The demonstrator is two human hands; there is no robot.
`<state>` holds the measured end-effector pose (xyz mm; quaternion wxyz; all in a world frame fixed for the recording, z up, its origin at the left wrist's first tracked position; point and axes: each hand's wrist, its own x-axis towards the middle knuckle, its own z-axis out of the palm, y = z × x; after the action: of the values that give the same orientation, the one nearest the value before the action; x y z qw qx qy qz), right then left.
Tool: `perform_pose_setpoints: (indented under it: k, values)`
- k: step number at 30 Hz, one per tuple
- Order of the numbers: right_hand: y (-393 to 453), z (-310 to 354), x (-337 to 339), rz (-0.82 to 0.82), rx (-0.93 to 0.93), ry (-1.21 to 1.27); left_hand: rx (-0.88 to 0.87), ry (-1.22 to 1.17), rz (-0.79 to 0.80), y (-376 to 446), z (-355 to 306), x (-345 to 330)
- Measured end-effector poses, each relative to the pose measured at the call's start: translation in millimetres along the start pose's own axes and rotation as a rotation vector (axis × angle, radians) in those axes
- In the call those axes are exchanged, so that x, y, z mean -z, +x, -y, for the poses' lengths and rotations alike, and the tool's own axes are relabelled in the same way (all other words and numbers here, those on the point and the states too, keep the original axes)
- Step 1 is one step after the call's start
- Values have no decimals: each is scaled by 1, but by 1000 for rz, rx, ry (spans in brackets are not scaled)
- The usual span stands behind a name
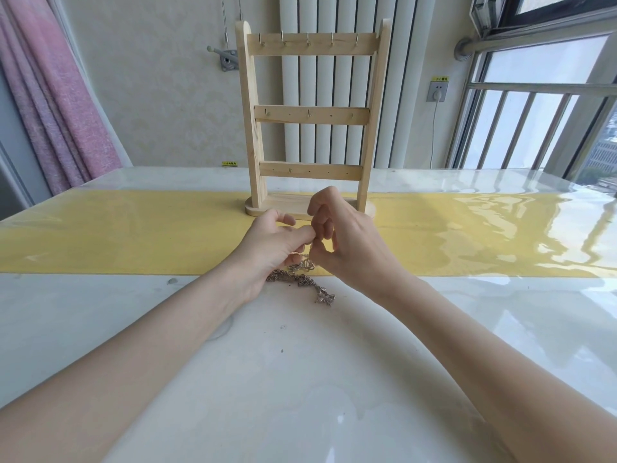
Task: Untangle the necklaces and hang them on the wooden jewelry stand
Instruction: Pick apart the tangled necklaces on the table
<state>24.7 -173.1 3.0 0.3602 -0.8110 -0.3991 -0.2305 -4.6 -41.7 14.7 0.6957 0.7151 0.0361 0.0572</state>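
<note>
A tangled clump of thin silver-toned metal necklaces lies on the glossy white marble-look tabletop, right at the near edge of a yellow cloth runner that crosses it under a clear cover. Both hands meet just above the clump. The left hand has its fingers curled, pinching a strand of chain lifted from the pile, and the right hand pinches the same strand close beside it between thumb and forefinger, its other fingers bent. The rest of the chains trail toward the viewer, ending in a small knotted bunch on the white surface. Just beyond the hands, on the runner, a pale wooden jewelry stand stands upright with three crossbars and small metal hooks; nothing hangs on it. Behind it are a white ribbed radiator, a pink curtain and a window.
</note>
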Motion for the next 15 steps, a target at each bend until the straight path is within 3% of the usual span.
perform_pose_setpoints:
  k: [10,15]
  values:
    - [0,-2,1,2,-36,71,-76,133,-39,0,2,0]
    - [1,-5,5,-25,-90,152,36,-125,-16,6,0,10]
